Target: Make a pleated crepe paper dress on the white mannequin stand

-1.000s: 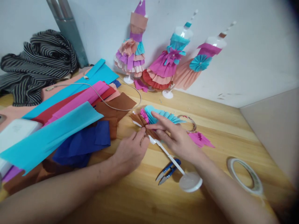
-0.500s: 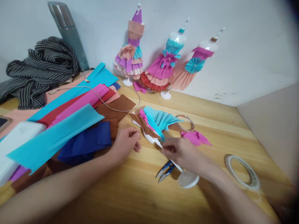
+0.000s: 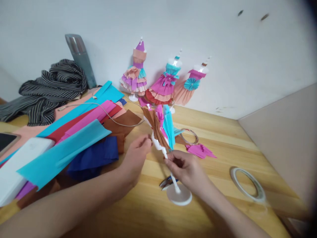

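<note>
A small white dress form (image 3: 157,142) on a thin stand, draped with pleated brown (image 3: 156,127), magenta and light-blue crepe paper, tilts to the left in front of me. My right hand (image 3: 185,167) pinches the stand's white pole (image 3: 165,154) just below the body. The round white base (image 3: 180,195) lies under that hand. My left hand (image 3: 138,152) is beside the body's left side, its fingers curled with nothing visible in them. Behind the base, a pair of blue-handled thread snips (image 3: 167,181) is partly hidden.
Three paper-dressed forms, including a tiered one (image 3: 135,79), stand by the wall. Left lie crepe paper strips (image 3: 66,152), a white box-like device (image 3: 27,168), a cable and a striped cloth (image 3: 54,89). Tape rolls (image 3: 247,183) and magenta scraps (image 3: 200,150) lie right.
My right hand has raised the dress form from lying low to more upright, its base now flatter toward the table. My left hand stays near it. The camera view has tipped upward.
</note>
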`<action>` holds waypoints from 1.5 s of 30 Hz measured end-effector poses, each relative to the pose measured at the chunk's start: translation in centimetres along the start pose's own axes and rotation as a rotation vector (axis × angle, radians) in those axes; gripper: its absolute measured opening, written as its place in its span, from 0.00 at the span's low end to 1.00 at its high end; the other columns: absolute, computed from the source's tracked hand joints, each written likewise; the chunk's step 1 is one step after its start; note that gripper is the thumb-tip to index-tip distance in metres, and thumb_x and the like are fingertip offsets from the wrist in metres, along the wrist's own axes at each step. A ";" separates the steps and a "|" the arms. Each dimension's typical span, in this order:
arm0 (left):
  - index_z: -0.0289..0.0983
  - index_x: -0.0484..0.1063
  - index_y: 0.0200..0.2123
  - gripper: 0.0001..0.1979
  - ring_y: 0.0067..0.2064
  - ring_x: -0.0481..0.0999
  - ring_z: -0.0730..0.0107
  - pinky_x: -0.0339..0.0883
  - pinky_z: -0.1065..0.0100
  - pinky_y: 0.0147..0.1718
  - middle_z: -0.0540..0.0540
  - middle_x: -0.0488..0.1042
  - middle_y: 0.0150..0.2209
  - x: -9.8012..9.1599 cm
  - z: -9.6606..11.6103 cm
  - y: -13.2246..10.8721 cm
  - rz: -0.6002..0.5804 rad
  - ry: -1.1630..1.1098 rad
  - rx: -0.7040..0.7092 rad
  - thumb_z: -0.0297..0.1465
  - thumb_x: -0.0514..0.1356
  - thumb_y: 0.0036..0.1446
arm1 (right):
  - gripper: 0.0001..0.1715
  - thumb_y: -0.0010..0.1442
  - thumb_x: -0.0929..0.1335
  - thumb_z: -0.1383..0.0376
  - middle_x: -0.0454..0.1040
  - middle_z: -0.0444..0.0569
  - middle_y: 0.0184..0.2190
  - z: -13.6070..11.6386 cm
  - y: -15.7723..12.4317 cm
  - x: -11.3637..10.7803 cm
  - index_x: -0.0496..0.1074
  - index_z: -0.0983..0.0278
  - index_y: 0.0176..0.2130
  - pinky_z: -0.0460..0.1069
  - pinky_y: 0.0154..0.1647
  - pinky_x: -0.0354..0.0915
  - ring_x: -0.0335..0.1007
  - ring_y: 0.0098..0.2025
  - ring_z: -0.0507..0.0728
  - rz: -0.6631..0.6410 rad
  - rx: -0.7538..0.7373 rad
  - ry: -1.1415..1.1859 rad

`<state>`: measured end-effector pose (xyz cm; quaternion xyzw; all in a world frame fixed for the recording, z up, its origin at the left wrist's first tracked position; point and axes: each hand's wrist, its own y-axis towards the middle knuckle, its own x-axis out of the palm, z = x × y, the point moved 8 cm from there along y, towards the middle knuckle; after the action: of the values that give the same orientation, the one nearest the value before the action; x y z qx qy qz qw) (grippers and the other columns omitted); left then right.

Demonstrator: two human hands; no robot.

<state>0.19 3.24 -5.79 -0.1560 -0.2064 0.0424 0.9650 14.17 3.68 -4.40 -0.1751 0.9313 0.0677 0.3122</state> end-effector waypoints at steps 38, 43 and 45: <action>0.38 0.70 0.36 0.08 0.28 0.69 0.76 0.65 0.73 0.30 0.54 0.69 0.25 3.0 12.0 -0.2 0.040 0.175 0.784 0.29 0.64 0.50 | 0.13 0.60 0.65 0.67 0.66 0.41 0.14 -2.2 1.4 -1.3 0.67 0.64 0.24 0.43 0.18 0.58 0.61 0.16 0.48 0.488 -0.470 -0.199; 0.39 0.67 0.41 0.15 0.31 0.73 0.74 0.67 0.72 0.31 0.52 0.73 0.30 3.1 10.9 0.2 0.003 0.097 0.756 0.29 0.65 0.49 | 0.13 0.61 0.65 0.67 0.68 0.42 0.14 -2.3 1.5 -1.7 0.70 0.65 0.25 0.44 0.19 0.59 0.63 0.17 0.49 0.496 -0.456 -0.206; 0.39 0.66 0.36 0.12 0.29 0.72 0.76 0.67 0.73 0.30 0.54 0.71 0.28 2.9 10.6 0.3 0.023 0.084 0.767 0.28 0.65 0.49 | 0.12 0.61 0.65 0.67 0.68 0.42 0.14 -2.4 1.5 -1.8 0.71 0.65 0.26 0.44 0.19 0.60 0.63 0.16 0.49 0.495 -0.458 -0.210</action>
<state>-1.51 6.97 4.42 0.2125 -0.1341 0.1209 0.9603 13.60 5.00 -1.42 -0.0017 0.8690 0.3659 0.3331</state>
